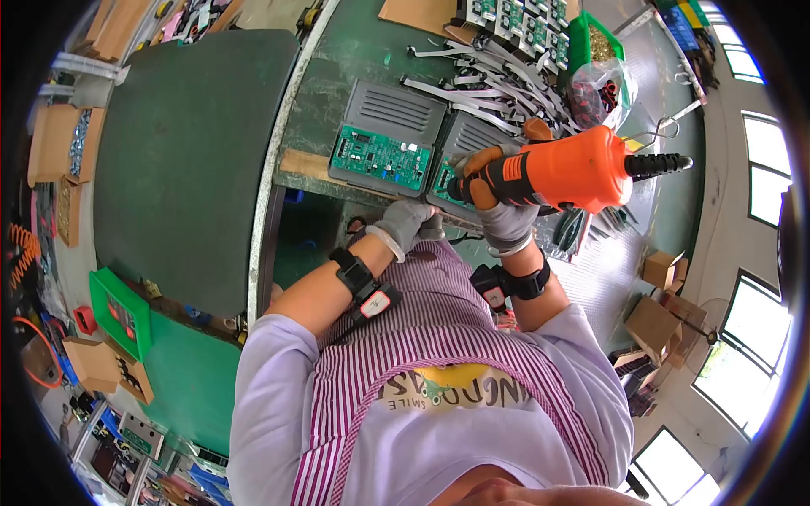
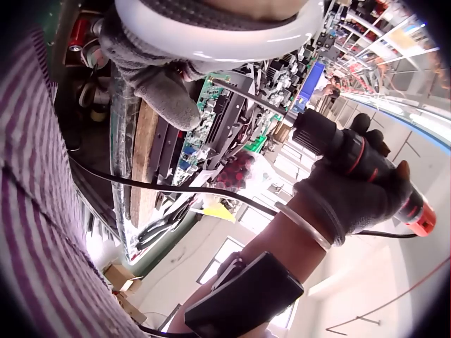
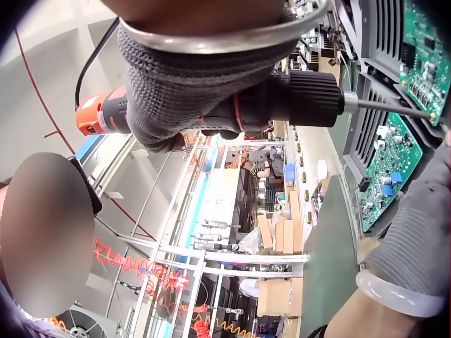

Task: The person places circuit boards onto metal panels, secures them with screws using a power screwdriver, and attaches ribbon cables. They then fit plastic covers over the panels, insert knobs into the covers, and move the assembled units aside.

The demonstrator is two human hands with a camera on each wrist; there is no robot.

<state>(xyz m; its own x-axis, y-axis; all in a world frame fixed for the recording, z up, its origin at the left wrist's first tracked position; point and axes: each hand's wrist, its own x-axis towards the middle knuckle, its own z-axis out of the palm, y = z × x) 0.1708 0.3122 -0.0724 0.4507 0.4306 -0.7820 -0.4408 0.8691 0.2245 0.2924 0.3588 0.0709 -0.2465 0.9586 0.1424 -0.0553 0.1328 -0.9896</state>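
Observation:
The right hand [image 1: 504,215] grips an orange and black power screwdriver [image 1: 574,169], its fingers curled round the dark body in the right wrist view. The long metal bit [image 3: 394,108] reaches the edge of a green circuit board [image 3: 428,63] in a grey housing. Beside it lies a second grey housing [image 1: 396,110] with a green board [image 1: 381,158]. The gloved left hand [image 1: 403,226] is at the housings' near edge, close to the bit tip; one gloved finger [image 2: 169,98] stretches out in the left wrist view. Its other fingertips are mostly hidden.
White ribbon cables [image 1: 498,88] lie in a heap beyond the housings. Further back are several modules with boards [image 1: 527,29], a green bin [image 1: 601,42] of small brass-coloured parts and a clear bag [image 1: 601,88]. A dark green mat [image 1: 194,169] covers the surface at left.

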